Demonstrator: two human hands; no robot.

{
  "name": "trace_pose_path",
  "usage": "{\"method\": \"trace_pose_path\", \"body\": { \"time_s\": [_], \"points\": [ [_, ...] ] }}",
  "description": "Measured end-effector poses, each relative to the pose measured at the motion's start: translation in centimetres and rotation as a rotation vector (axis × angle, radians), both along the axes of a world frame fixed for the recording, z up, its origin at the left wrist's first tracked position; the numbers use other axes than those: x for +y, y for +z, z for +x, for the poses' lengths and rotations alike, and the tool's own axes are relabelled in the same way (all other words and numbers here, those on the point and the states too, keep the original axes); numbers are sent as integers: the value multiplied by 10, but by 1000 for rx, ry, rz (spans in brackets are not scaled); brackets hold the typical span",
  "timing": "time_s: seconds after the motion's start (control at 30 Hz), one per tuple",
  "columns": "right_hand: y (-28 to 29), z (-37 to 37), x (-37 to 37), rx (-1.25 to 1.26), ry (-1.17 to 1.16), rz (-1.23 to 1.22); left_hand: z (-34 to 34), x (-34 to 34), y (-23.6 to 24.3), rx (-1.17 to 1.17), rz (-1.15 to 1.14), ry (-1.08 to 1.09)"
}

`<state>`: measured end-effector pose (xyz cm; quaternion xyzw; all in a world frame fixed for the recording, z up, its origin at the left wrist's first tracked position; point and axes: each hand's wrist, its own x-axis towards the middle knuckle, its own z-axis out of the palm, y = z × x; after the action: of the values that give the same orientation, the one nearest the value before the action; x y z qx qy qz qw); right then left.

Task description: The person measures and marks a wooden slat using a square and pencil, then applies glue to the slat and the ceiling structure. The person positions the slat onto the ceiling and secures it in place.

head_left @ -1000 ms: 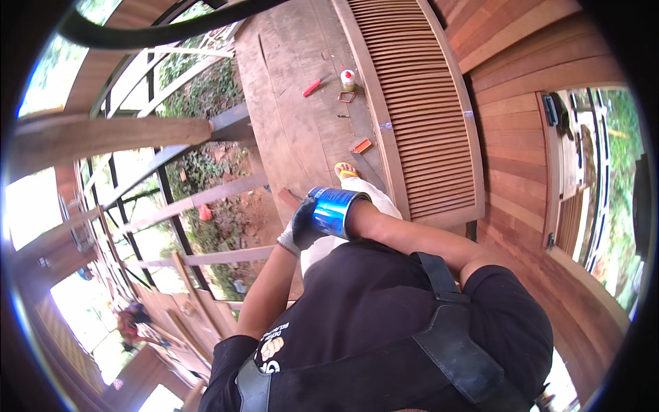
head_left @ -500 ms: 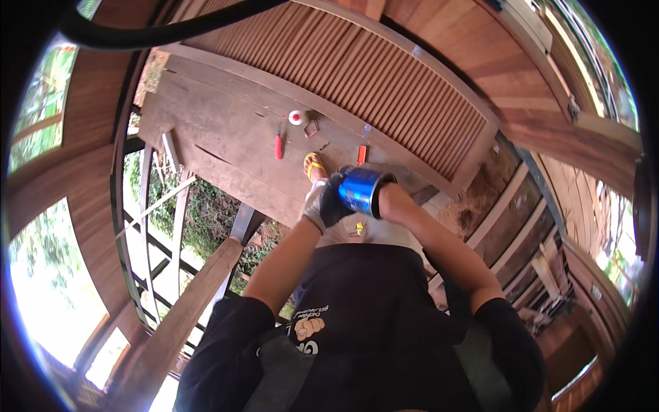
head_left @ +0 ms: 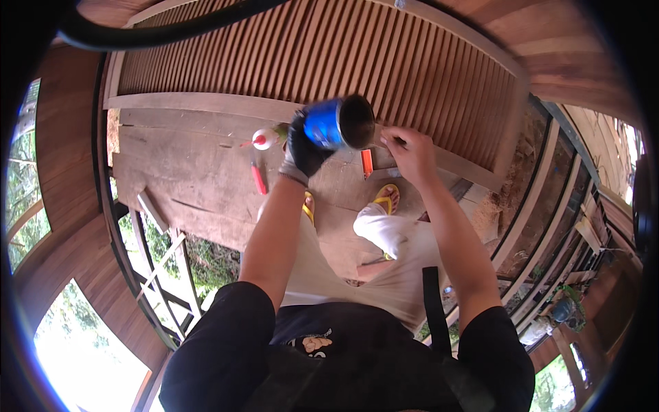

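My left hand (head_left: pixel 307 147), in a dark glove, grips a blue can (head_left: pixel 322 123) from its left side. The can is tipped, and its dark, open mouth faces right. My bare right hand (head_left: pixel 414 154) is just right of the mouth, apart from the can. Its thumb and fingers are pinched together; whatever they hold, if anything, is too small to make out. Beyond both hands lies a slatted wooden panel (head_left: pixel 412 72), its near frame rail passing behind the can and my right fingers.
On the wooden boards (head_left: pixel 185 147) lie a white bottle with a red tip (head_left: pixel 263 139), a red-handled tool (head_left: pixel 258 178) and an orange-red flat object (head_left: pixel 367 163). Yellow sandals (head_left: pixel 388 198) are on my feet. Open gaps between beams (head_left: pixel 161 257) show greenery at the left.
My right hand has come out of the can and moved right of it. My left hand has carried the can forward, toward the slatted panel. My view has shifted as well.
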<state>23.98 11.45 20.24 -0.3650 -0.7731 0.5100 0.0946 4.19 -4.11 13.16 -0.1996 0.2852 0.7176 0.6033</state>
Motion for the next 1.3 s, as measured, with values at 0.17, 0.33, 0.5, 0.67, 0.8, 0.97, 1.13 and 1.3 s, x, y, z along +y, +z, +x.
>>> {"method": "trace_pose_path", "body": {
  "time_s": [0.17,0.33,0.5,0.67,0.8,0.97,1.13,1.3],
  "points": [
    [-143,-18,-10,28,103,408,-41,82,-36,346,272,52],
    [-165,-24,-33,-106,126,658,-65,127,-63,278,484,65],
    [-158,-19,-82,-343,88,822,-54,144,-75,206,446,70],
    [-161,-16,-105,-521,22,816,-54,141,-69,185,502,-4],
    [-166,-36,-104,-508,-59,779,-53,135,-66,159,535,-12],
    [-161,-33,-109,-576,-57,739,-60,130,-59,197,512,-39],
    [-168,-30,-111,-508,-68,744,-65,132,-66,160,526,-23],
    [-162,-42,-102,-533,-103,722,-65,133,-70,192,525,-26]
  ]
}}
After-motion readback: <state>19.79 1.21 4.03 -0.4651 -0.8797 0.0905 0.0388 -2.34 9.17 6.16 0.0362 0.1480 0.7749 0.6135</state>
